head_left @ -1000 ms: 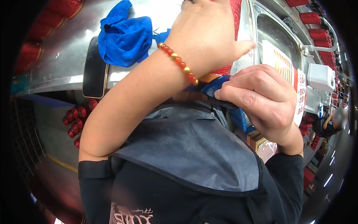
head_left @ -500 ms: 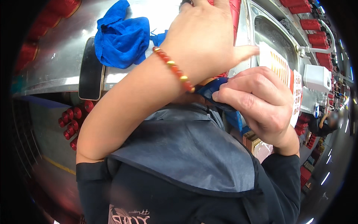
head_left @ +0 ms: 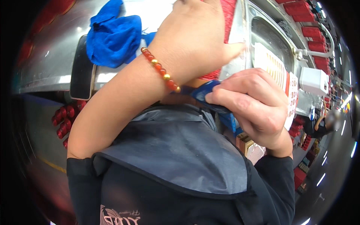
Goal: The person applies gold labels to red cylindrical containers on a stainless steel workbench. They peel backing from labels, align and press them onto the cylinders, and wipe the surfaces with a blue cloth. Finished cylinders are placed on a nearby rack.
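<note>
My left hand (head_left: 193, 37), a beaded bracelet (head_left: 160, 69) at its wrist, lies palm down over a red textured piece (head_left: 229, 17) on the metal table. Its thumb sticks out to the right, apart from the fingers, whose tips are cut off by the upper edge. Beside it, my right hand (head_left: 253, 105) is closed, pinching a dark blue, limp piece with pale patches (head_left: 204, 91) between thumb and fingers, close to the table's near edge. My left wrist partly hides this piece. Left of my forearm lies a crumpled blue cloth (head_left: 114, 39).
A dark phone (head_left: 80, 71) overhangs the near edge of the metal table (head_left: 48, 71). At right are a sink (head_left: 272, 35), a printed card (head_left: 275, 71) and a white jug (head_left: 314, 80). Red cylinders (head_left: 67, 116) sit below the table. Another person (head_left: 318, 122) is far right.
The whole view has shifted a little, so things appear slightly further left. My right hand keeps its pinch on the dark blue piece, and my left hand stays over the red piece.
</note>
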### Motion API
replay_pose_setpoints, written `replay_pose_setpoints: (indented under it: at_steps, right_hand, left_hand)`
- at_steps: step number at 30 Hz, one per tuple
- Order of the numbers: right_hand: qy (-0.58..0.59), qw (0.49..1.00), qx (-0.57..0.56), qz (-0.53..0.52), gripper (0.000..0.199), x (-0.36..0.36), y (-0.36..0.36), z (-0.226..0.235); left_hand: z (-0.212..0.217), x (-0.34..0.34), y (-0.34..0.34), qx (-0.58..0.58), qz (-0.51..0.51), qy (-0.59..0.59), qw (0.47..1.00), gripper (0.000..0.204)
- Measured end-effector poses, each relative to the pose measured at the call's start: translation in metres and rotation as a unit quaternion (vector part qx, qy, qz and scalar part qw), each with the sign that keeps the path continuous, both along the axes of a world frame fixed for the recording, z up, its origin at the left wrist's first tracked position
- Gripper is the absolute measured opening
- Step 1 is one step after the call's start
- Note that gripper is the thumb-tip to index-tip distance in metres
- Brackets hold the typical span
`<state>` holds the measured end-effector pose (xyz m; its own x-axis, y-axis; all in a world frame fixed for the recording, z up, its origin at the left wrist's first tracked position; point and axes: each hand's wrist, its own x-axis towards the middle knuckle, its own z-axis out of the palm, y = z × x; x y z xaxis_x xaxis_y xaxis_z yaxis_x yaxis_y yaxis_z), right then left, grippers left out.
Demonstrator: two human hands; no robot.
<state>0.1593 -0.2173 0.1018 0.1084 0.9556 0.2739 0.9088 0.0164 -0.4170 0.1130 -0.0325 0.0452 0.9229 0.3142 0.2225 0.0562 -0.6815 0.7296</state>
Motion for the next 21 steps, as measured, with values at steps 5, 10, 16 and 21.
replay_pose_setpoints:
  at_steps: [5,10,16,21]
  right_hand:
    - [0.009,1.000,0.024,0.011,0.024,0.004,-0.006,-0.007]
    - [0.020,0.999,0.029,0.006,0.025,0.003,-0.009,-0.009]
    - [0.034,0.999,0.029,-0.005,0.027,0.002,-0.011,-0.011]
    - [0.036,0.999,0.040,-0.005,0.027,0.002,-0.014,-0.016]
  left_hand:
    - [-0.004,-0.005,0.015,-0.138,-0.082,-0.031,0.987,0.090]
    - [-0.018,-0.006,0.022,-0.296,-0.176,-0.032,0.938,0.084]
    - [-0.012,0.005,0.002,0.007,-0.015,-0.068,0.998,0.100]
    - [-0.024,0.006,0.021,-0.210,-0.123,-0.070,0.967,0.079]
